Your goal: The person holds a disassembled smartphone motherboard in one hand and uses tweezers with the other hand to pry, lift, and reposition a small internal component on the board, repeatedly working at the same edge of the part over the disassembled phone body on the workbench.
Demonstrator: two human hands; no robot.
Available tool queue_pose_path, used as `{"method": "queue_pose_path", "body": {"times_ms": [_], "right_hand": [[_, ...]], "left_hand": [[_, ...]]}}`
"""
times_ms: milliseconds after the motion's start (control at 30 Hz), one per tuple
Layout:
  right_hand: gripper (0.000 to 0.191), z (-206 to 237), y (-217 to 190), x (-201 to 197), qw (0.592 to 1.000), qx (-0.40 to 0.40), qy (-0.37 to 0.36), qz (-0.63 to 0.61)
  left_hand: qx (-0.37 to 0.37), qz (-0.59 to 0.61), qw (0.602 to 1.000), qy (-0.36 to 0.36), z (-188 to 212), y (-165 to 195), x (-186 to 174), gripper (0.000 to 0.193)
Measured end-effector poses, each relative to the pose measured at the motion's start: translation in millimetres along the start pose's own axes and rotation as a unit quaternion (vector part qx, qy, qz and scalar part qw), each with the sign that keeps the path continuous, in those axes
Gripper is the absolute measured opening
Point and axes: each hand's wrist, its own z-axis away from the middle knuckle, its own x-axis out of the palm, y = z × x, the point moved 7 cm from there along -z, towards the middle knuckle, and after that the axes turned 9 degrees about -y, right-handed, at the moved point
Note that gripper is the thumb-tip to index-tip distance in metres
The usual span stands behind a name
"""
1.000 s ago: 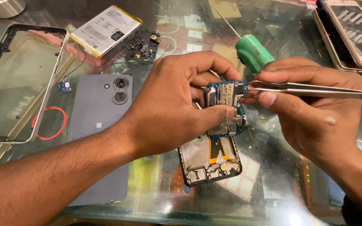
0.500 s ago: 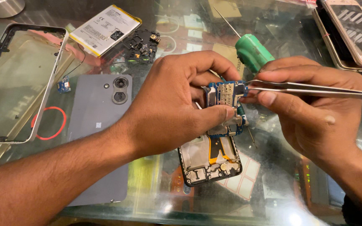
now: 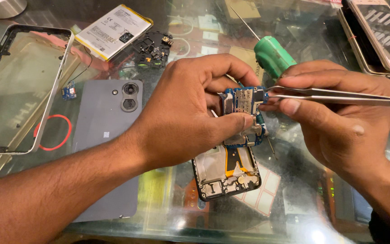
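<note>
Nothing is shifting much vs. the earlier frames: both hands and the board are holding the same pose, only a slight settle. Left hand (image 3: 181, 113) is closed on the blue board (image 3: 242, 106), thumb and fingers pinching its edges, lifting it above the open phone frame (image 3: 226, 171) on the glass table (image 3: 294, 212). Right hand (image 3: 335, 122) is squeezing the tweezers (image 3: 335, 95) shut-ish, tips touching the board's right edge. Step in hand, by my read: picking at a small part on the board. Next move is calling for a steady board and fine tip control. Green screwdriver (image 3: 274, 56) is lying just behind; back cover (image 3: 107, 122) and battery (image 3: 113, 29) off to the left.
</note>
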Motion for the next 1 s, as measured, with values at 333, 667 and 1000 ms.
{"method": "queue_pose_path", "body": {"times_ms": [333,667,1000], "right_hand": [[0.019,-0.7,-1.2,-1.0,0.999,0.013,0.004,0.041],[0.017,-2.6,-3.6,0.8,0.999,0.013,0.007,0.052],[0.013,-3.5,-5.5,2.6,0.996,0.013,0.009,0.093]], "left_hand": [[0.004,0.003,1.000,0.004,-0.3,0.9,0.0,0.032],[0.000,-0.005,1.000,0.004,-0.7,1.5,0.1,0.030],[-0.003,-0.007,1.000,0.003,-0.3,1.2,0.9,0.030]]}}
